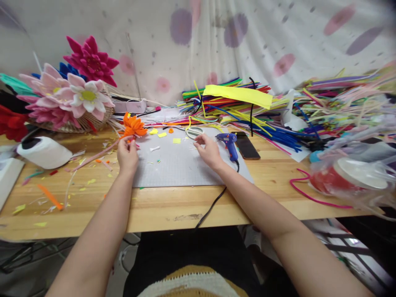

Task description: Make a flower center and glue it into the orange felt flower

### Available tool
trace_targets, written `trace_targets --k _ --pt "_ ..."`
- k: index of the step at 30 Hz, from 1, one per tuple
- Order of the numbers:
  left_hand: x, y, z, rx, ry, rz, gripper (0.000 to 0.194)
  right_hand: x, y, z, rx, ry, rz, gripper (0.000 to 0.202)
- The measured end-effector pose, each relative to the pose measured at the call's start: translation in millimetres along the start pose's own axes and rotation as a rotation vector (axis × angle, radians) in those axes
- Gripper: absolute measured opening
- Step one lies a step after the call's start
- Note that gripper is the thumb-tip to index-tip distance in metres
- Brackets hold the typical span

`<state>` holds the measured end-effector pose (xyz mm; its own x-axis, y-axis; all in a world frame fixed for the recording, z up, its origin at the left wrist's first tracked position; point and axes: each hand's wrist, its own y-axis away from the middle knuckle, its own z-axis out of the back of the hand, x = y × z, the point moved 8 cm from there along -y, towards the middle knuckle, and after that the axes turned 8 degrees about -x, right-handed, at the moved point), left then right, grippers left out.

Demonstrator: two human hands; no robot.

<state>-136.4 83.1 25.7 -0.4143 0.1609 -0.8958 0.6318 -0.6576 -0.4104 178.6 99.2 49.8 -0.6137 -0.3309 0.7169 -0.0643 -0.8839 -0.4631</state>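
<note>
Near the left edge of the grey cutting mat [176, 175], my left hand [127, 156] is closed around the underside of an orange fuzzy flower [134, 125], petals upward. My right hand [210, 153] hovers over the mat with thumb and fingers curved and apart; nothing shows between them. Just beyond its fingertips lie scissors with pale loop handles [194, 132]; whether the fingers touch them I cannot tell. A blue glue gun [229, 145] lies to the right of that hand, its black cord running under my forearm. Small yellow felt pieces [176, 140] dot the mat.
A phone [248, 145] lies beside the glue gun. Bundles of pipe cleaners [238, 103] with a yellow strip [238, 95] line the back. Finished flowers [88, 97] fill a basket at left, near a white roll [46, 152]. A plastic-wrapped red spool [334, 177] stands at right.
</note>
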Motion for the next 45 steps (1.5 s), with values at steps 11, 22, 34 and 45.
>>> trace_targets --k 11,22,34,45 --pt "-10.9 25.0 -47.4 0.428 -0.456 -0.326 0.044 44.2 -7.7 -113.9 0.309 -0.103 0.029 0.02" --pt "-11.5 25.0 -49.1 0.381 -0.44 -0.327 0.038 50.4 -2.4 -137.1 0.297 0.077 0.214 0.029" --pt "-18.8 25.9 -46.1 0.345 -0.507 -0.347 0.031 45.6 -1.0 -129.3 0.243 0.076 0.176 0.028" --pt "-15.9 26.1 -46.7 0.348 -0.479 -0.345 0.032 -8.9 -6.3 -82.6 0.189 -0.119 -0.128 0.025"
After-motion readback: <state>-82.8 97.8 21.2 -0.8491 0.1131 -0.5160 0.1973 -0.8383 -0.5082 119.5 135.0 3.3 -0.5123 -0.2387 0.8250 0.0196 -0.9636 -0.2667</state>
